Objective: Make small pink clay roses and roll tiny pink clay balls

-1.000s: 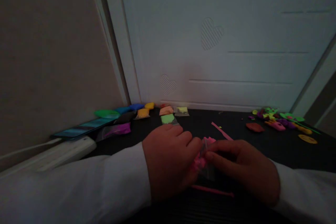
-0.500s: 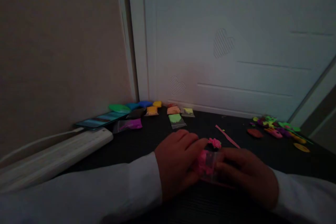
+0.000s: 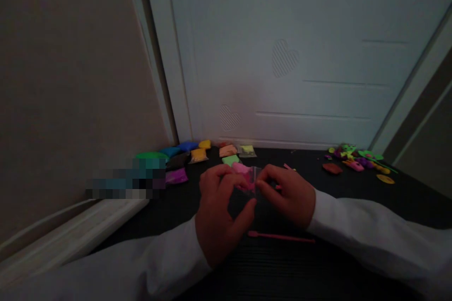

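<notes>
A small clear zip bag of pink clay [image 3: 243, 169] lies on the dark table between my hands. My right hand [image 3: 291, 193] pinches its clear edge between thumb and fingertips. My left hand [image 3: 221, 214] rests its curved fingers on the pink side of the bag, with the thumb held apart from them. Just in front of both hands lies a thin pink modelling tool [image 3: 280, 236] with a flattened end. The piece of pink clay behind the bag is mostly hidden by my right hand, as is a pink strip [image 3: 287, 167].
Several bags of coloured clay, including purple [image 3: 177, 177], orange [image 3: 198, 155] and light green [image 3: 231, 160], sit along the back left. A white power strip [image 3: 81, 233] runs at the left. Coloured clay pieces [image 3: 353, 162] lie at the right, below a white door [image 3: 229, 56].
Both hands and the bag have moved away from me and to the left. The left thumb has come off the bag. The pink tool in front is now uncovered.
</notes>
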`<state>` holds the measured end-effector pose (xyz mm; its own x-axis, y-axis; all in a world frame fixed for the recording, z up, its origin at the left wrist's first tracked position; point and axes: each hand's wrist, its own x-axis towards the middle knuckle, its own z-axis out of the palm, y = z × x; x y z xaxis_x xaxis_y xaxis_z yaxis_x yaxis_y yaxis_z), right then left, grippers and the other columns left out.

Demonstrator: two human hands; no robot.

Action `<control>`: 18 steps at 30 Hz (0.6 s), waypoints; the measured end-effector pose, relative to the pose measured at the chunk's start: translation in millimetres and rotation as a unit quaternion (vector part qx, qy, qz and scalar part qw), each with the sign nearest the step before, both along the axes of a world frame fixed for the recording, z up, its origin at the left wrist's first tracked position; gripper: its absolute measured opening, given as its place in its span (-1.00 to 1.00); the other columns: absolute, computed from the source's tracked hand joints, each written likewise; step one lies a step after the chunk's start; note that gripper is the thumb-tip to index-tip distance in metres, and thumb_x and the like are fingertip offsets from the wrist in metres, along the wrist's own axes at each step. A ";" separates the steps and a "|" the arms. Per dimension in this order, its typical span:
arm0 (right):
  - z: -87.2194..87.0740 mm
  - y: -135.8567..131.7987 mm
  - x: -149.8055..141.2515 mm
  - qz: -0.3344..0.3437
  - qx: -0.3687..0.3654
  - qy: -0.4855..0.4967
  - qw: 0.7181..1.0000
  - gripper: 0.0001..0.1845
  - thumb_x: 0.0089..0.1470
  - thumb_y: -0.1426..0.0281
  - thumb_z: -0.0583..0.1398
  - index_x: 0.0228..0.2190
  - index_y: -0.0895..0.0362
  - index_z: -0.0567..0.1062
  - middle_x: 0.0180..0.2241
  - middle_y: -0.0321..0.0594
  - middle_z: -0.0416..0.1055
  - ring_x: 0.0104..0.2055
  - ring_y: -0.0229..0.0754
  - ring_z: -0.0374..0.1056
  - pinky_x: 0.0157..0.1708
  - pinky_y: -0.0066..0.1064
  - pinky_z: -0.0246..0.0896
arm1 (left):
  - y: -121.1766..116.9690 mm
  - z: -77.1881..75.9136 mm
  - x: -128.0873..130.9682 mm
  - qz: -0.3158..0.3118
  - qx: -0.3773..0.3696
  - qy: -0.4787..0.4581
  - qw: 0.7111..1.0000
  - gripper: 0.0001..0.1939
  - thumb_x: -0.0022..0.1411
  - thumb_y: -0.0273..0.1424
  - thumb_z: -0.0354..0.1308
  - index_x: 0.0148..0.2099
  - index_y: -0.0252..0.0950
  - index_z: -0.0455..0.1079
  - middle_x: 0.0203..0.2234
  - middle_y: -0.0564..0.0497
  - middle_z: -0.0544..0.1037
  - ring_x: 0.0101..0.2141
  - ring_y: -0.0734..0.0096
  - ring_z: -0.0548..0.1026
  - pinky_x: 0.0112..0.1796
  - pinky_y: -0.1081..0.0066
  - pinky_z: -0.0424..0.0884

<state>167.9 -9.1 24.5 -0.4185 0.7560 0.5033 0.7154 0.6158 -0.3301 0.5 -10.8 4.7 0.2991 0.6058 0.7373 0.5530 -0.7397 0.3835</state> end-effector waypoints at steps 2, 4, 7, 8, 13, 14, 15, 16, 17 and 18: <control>1.0 -8.2 -2.0 0.007 0.019 -0.022 1.000 -0.85 0.06 0.38 0.04 -0.42 0.21 0.34 -0.46 -0.31 0.29 -0.41 -0.29 0.25 -0.39 -0.34 0.17 | -1.9 0.4 0.9 -0.021 -0.040 0.021 0.999 -0.92 0.01 -0.43 0.05 -0.36 -0.28 0.25 -0.27 -0.04 0.18 -0.18 0.24 0.16 -0.18 0.17 0.13; -0.2 -14.3 -1.5 0.015 0.035 -0.047 0.998 -0.87 0.05 0.40 0.05 -0.43 0.20 0.34 -0.45 -0.31 0.30 -0.38 -0.27 0.25 -0.34 -0.30 0.15 | -2.1 0.2 1.5 -0.046 -0.065 0.039 0.996 -0.93 0.02 -0.39 0.03 -0.40 -0.28 0.26 -0.31 -0.02 0.25 -0.22 0.26 0.18 -0.21 0.19 0.14; -6.0 -16.2 1.9 0.022 0.049 -0.073 0.996 -0.88 0.05 0.42 0.04 -0.42 0.20 0.34 -0.43 -0.31 0.30 -0.37 -0.26 0.24 -0.30 -0.27 0.12 | 0.7 -0.1 1.5 -0.080 -0.089 0.048 0.992 -0.90 0.07 -0.39 -0.04 -0.38 -0.29 0.25 -0.38 0.01 0.32 -0.27 0.33 0.24 -0.24 0.26 0.18; -8.5 -15.3 3.2 0.024 0.052 -0.078 0.995 -0.89 0.05 0.43 0.04 -0.42 0.20 0.34 -0.43 -0.31 0.30 -0.37 -0.26 0.24 -0.30 -0.27 0.11 | 2.0 -0.2 1.5 -0.088 -0.099 0.051 0.990 -0.90 0.09 -0.39 -0.06 -0.37 -0.29 0.24 -0.39 0.01 0.33 -0.29 0.36 0.26 -0.25 0.30 0.21; -19.8 -9.9 5.8 0.041 0.066 -0.086 0.993 -0.89 0.04 0.47 0.02 -0.41 0.19 0.34 -0.43 -0.28 0.31 -0.37 -0.23 0.22 -0.27 -0.24 0.02 | 4.7 -2.0 2.6 -0.085 -0.150 0.068 0.983 -0.89 0.09 -0.38 -0.03 -0.39 -0.30 0.26 -0.49 0.05 0.39 -0.42 0.45 0.34 -0.39 0.43 0.27; -21.3 -9.6 5.6 0.045 0.069 -0.086 0.993 -0.88 0.03 0.47 0.01 -0.42 0.19 0.35 -0.44 -0.27 0.31 -0.38 -0.23 0.21 -0.27 -0.23 0.00 | 4.6 -2.4 2.8 -0.082 -0.158 0.072 0.981 -0.89 0.08 -0.38 -0.02 -0.40 -0.30 0.27 -0.51 0.06 0.39 -0.45 0.46 0.35 -0.42 0.44 0.26; -22.6 -9.5 5.3 0.050 0.071 -0.085 0.993 -0.87 0.04 0.47 0.01 -0.42 0.18 0.35 -0.45 -0.25 0.32 -0.39 -0.23 0.20 -0.27 -0.22 -0.03 | 4.4 -2.8 2.8 -0.080 -0.166 0.075 0.980 -0.89 0.08 -0.38 -0.01 -0.41 -0.30 0.29 -0.53 0.07 0.40 -0.46 0.46 0.35 -0.45 0.46 0.25; -23.5 -9.5 5.0 0.055 0.073 -0.083 0.992 -0.86 0.04 0.45 0.01 -0.42 0.18 0.35 -0.45 -0.23 0.33 -0.40 -0.23 0.20 -0.27 -0.22 -0.06 | 4.2 -3.0 2.8 -0.080 -0.172 0.077 0.979 -0.89 0.08 -0.39 -0.01 -0.41 -0.30 0.30 -0.53 0.07 0.40 -0.47 0.46 0.36 -0.47 0.47 0.25; -24.2 -9.5 4.9 0.058 0.074 -0.080 0.992 -0.86 0.05 0.44 0.00 -0.42 0.17 0.35 -0.45 -0.22 0.34 -0.40 -0.23 0.19 -0.27 -0.21 -0.09 | 4.2 -3.2 2.7 -0.082 -0.179 0.079 0.977 -0.88 0.08 -0.39 -0.02 -0.40 -0.29 0.31 -0.53 0.07 0.41 -0.47 0.47 0.36 -0.48 0.48 0.25; -24.8 -9.4 5.0 0.062 0.074 -0.077 0.992 -0.85 0.06 0.42 0.00 -0.42 0.17 0.36 -0.45 -0.21 0.35 -0.39 -0.23 0.19 -0.27 -0.21 -0.11 | 4.4 -3.3 2.5 -0.087 -0.187 0.079 0.975 -0.87 0.09 -0.39 -0.03 -0.38 -0.28 0.33 -0.52 0.07 0.43 -0.48 0.48 0.37 -0.48 0.48 0.25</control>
<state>172.8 -18.5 -0.3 -0.5837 0.6161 0.5289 0.6661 0.7359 -0.1220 3.0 -6.4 1.5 0.5142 0.7527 0.4110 0.5054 -0.6532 0.5638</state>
